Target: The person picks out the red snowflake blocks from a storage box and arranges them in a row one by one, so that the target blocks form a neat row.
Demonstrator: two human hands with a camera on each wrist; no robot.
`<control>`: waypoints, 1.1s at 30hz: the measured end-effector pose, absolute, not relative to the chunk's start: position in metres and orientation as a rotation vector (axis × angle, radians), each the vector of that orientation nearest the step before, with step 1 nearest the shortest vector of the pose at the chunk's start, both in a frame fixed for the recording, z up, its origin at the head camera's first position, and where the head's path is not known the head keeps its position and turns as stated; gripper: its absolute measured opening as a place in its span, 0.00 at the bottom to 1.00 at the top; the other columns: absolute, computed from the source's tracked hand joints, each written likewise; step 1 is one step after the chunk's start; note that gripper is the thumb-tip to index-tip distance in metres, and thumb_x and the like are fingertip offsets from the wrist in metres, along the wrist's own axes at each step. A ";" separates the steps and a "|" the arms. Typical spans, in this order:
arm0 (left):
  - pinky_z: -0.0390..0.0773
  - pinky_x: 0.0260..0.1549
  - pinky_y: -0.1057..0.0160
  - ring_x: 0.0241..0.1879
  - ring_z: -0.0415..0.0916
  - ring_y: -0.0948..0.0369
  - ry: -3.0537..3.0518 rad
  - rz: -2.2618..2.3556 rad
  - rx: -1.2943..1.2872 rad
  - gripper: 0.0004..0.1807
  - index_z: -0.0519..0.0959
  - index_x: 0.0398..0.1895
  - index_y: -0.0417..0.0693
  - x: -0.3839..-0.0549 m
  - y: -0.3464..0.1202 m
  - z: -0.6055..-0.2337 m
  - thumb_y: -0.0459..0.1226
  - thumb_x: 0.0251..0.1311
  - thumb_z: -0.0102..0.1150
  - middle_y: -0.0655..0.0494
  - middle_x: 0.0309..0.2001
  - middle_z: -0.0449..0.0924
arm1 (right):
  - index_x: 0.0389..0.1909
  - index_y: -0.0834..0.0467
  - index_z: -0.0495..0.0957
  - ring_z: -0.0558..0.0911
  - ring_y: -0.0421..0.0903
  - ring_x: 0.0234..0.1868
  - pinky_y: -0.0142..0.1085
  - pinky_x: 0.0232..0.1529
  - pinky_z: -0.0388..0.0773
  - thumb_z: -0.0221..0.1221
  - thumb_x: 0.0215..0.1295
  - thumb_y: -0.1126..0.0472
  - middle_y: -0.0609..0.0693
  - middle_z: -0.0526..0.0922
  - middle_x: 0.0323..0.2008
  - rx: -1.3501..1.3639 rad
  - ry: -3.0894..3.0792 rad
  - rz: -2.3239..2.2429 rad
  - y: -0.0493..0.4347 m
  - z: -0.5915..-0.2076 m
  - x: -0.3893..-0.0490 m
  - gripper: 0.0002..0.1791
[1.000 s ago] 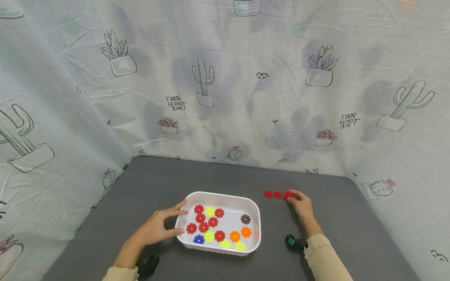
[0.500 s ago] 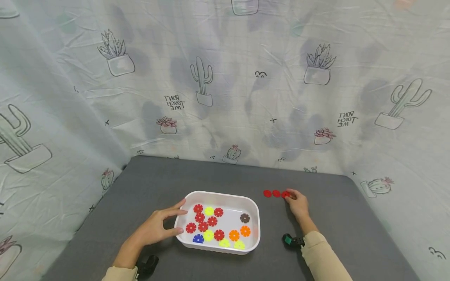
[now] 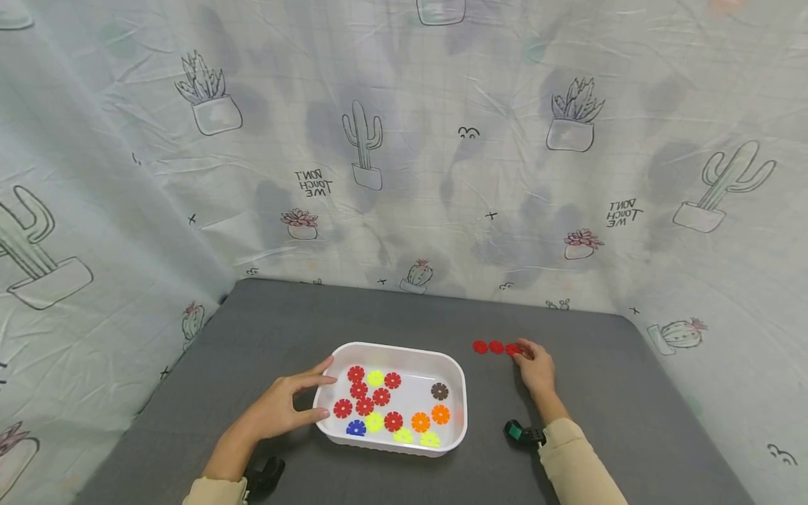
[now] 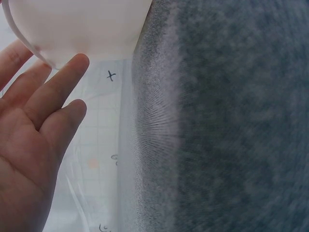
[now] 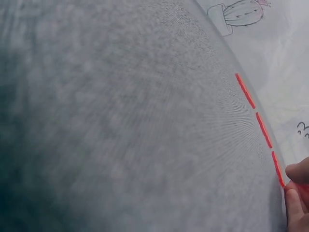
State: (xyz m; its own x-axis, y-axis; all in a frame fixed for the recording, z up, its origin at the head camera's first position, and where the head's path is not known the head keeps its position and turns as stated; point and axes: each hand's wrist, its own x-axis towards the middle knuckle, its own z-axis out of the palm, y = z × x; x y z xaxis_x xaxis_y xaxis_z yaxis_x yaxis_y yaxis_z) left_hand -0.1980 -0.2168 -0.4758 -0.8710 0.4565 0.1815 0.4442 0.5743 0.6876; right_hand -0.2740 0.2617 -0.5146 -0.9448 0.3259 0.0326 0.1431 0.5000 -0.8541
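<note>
In the head view, my left hand [image 3: 280, 407] holds the left end of a white plastic tub [image 3: 465, 403], index finger and thumb reaching over the rim. The left wrist view shows other fingers against the outside of the tub wall [image 4: 106, 29]. Notched plastic discs lie inside: several red ones [image 3: 393, 421], yellow ones [image 3: 374, 421], two orange [image 3: 420, 422], one blue [image 3: 356, 428] and one brown [image 3: 440, 391]. My right hand [image 3: 536, 368] pinches a red disc [image 5: 302, 187], mostly hidden by the fingers, at the right end of a row of red discs [image 3: 496, 347].
All of this is on a grey cloth-covered table [image 3: 391, 315]. A pale curtain [image 3: 416, 168] printed with cacti hangs behind it and along both sides. Black wrist straps [image 3: 524, 433] show below the hands.
The right hand, fingers at the row's right end, has shifted very slightly left, and the row looks a little closer together. The left hand and the tub have stayed as they were.
</note>
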 end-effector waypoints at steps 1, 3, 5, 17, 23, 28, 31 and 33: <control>0.68 0.55 0.36 0.65 0.65 0.44 2.772 1.204 0.792 0.29 0.78 0.57 0.49 -0.198 -0.217 -0.476 0.48 0.51 0.67 0.49 0.69 0.63 | 0.59 0.69 0.70 0.72 0.61 0.59 0.51 0.58 0.70 0.54 0.64 0.69 0.69 0.72 0.57 -0.406 -2.540 1.440 0.262 -0.515 -0.274 0.22; 0.69 0.55 0.36 0.65 0.65 0.45 2.766 1.212 0.783 0.29 0.78 0.57 0.50 -0.198 -0.216 -0.475 0.48 0.51 0.67 0.51 0.69 0.63 | 0.60 0.69 0.70 0.72 0.61 0.59 0.50 0.59 0.70 0.53 0.64 0.70 0.69 0.72 0.57 -0.411 -2.524 1.457 0.264 -0.515 -0.273 0.22; 0.69 0.55 0.37 0.65 0.65 0.46 2.765 1.214 0.777 0.29 0.78 0.57 0.50 -0.197 -0.216 -0.475 0.48 0.50 0.68 0.52 0.69 0.63 | 0.60 0.69 0.69 0.72 0.60 0.59 0.49 0.59 0.70 0.53 0.64 0.70 0.69 0.72 0.58 -0.414 -2.512 1.480 0.265 -0.516 -0.273 0.22; 0.70 0.56 0.38 0.65 0.65 0.47 2.771 1.214 0.783 0.29 0.78 0.56 0.50 -0.197 -0.217 -0.475 0.48 0.49 0.68 0.52 0.69 0.63 | 0.63 0.69 0.66 0.71 0.60 0.62 0.49 0.61 0.69 0.54 0.65 0.66 0.69 0.71 0.60 -0.371 -2.483 1.564 0.263 -0.512 -0.271 0.25; 0.71 0.55 0.41 0.65 0.67 0.49 2.773 1.194 0.794 0.29 0.78 0.56 0.51 -0.196 -0.216 -0.476 0.49 0.49 0.68 0.54 0.69 0.64 | 0.63 0.68 0.66 0.73 0.61 0.61 0.51 0.57 0.72 0.57 0.64 0.65 0.68 0.71 0.60 -0.258 -2.529 1.463 0.251 -0.497 -0.269 0.26; 0.71 0.55 0.40 0.65 0.66 0.48 2.764 1.211 0.795 0.29 0.78 0.56 0.51 -0.197 -0.217 -0.476 0.49 0.50 0.68 0.53 0.69 0.64 | 0.62 0.66 0.67 0.73 0.61 0.61 0.51 0.59 0.72 0.60 0.63 0.65 0.67 0.73 0.59 -0.071 -2.527 1.478 0.229 -0.480 -0.265 0.26; 0.71 0.55 0.39 0.64 0.67 0.47 2.766 1.199 0.810 0.28 0.78 0.56 0.50 -0.197 -0.218 -0.474 0.48 0.51 0.67 0.52 0.69 0.64 | 0.61 0.66 0.69 0.74 0.60 0.60 0.51 0.60 0.71 0.61 0.61 0.66 0.66 0.73 0.58 0.041 -2.499 1.541 0.213 -0.473 -0.260 0.27; 0.70 0.55 0.38 0.64 0.67 0.46 2.768 1.192 0.818 0.28 0.78 0.57 0.50 -0.198 -0.218 -0.473 0.48 0.51 0.67 0.51 0.69 0.64 | 0.60 0.65 0.69 0.75 0.60 0.59 0.51 0.60 0.70 0.63 0.60 0.66 0.66 0.74 0.58 0.113 -2.474 1.587 0.201 -0.469 -0.256 0.27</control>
State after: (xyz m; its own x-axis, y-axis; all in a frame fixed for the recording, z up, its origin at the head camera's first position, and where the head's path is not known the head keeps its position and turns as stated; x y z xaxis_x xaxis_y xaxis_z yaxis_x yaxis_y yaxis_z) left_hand -0.1979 -0.2178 -0.4727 -0.8625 0.4718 0.1833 0.4573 0.5712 0.6816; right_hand -0.2555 0.2012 -0.4689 -0.9770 0.0436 0.2087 -0.1716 0.4208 -0.8908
